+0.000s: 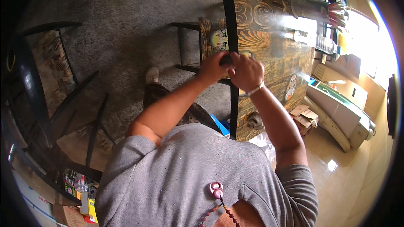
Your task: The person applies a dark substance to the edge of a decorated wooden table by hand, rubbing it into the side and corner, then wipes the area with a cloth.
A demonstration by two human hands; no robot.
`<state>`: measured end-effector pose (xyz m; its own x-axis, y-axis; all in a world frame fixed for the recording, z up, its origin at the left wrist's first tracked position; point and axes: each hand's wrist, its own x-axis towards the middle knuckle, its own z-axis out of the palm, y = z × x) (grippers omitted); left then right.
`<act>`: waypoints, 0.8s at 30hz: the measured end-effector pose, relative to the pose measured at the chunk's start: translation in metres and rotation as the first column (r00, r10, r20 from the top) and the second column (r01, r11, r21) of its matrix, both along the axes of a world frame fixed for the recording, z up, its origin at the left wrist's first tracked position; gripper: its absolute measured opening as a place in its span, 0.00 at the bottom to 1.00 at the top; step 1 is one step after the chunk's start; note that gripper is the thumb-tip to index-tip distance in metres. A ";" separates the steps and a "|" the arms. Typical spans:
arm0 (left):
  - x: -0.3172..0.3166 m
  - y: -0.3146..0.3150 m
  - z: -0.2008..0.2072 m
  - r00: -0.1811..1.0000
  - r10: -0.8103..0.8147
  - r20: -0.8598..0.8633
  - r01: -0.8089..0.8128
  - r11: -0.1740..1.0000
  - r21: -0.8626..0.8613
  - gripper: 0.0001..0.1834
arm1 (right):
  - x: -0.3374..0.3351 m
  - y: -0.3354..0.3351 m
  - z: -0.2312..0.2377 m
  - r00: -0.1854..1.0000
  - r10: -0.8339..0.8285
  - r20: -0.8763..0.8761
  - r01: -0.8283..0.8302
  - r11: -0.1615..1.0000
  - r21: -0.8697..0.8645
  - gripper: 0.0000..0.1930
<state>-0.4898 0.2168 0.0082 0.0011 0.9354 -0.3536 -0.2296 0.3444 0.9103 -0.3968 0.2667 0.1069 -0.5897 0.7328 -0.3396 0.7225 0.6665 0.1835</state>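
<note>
Left hand (211,68) curled round small dark object (226,61) (kind unclear), by table's (263,40) left edge | right hand (249,72) bunched alongside, can't tell its pinch | both hands likely for steadiness | clear bottle (322,43) near opposite edge, presumably clear of elbows

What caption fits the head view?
Left hand and right hand meet at a dark object over the edge of a patterned table.
</note>
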 end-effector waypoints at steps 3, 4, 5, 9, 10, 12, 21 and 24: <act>0.012 -0.017 -0.005 0.982 0.165 -0.094 -0.141 0.965 0.219 0.18 | 0.009 -0.018 -0.003 0.996 -0.050 -0.079 0.048 0.999 -0.024 0.20; 0.012 -0.013 0.002 0.986 0.141 -0.087 -0.129 0.982 0.135 0.17 | 0.008 -0.017 -0.002 0.995 -0.080 -0.064 0.078 0.996 -0.040 0.20; 0.013 -0.010 0.001 0.974 0.196 -0.115 -0.178 0.972 0.156 0.17 | 0.007 -0.016 -0.002 0.993 -0.112 -0.048 0.109 0.993 -0.055 0.21; -0.004 0.038 -0.005 0.898 0.426 -0.113 -0.393 0.890 0.231 0.14 | -0.027 0.026 -0.016 0.999 -0.030 -0.040 0.036 0.985 0.171 0.15; -0.017 0.054 0.007 0.885 0.459 -0.082 -0.430 0.871 0.239 0.14 | -0.036 0.041 -0.018 0.992 -0.064 -0.111 0.081 0.985 0.156 0.13; -0.030 0.078 -0.006 0.901 0.432 -0.031 -0.406 0.867 0.288 0.14 | -0.061 0.057 -0.008 0.984 -0.083 -0.155 0.109 0.979 0.171 0.12; -0.012 0.003 0.010 0.953 0.022 0.302 -0.073 0.984 0.160 0.17 | -0.010 -0.024 0.030 0.927 -0.310 -0.213 0.298 0.951 -0.087 0.25; -0.021 -0.023 0.030 0.829 0.072 0.555 -0.012 0.994 -0.110 0.18 | 0.013 -0.058 0.022 0.809 -0.374 -0.454 0.358 0.925 -0.125 0.34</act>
<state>-0.5112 0.1941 0.0378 0.1872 0.8999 -0.3940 -0.7037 0.4026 0.5854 -0.3839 0.2091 0.1287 -0.3732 0.9194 -0.1241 0.9086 0.3351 -0.2494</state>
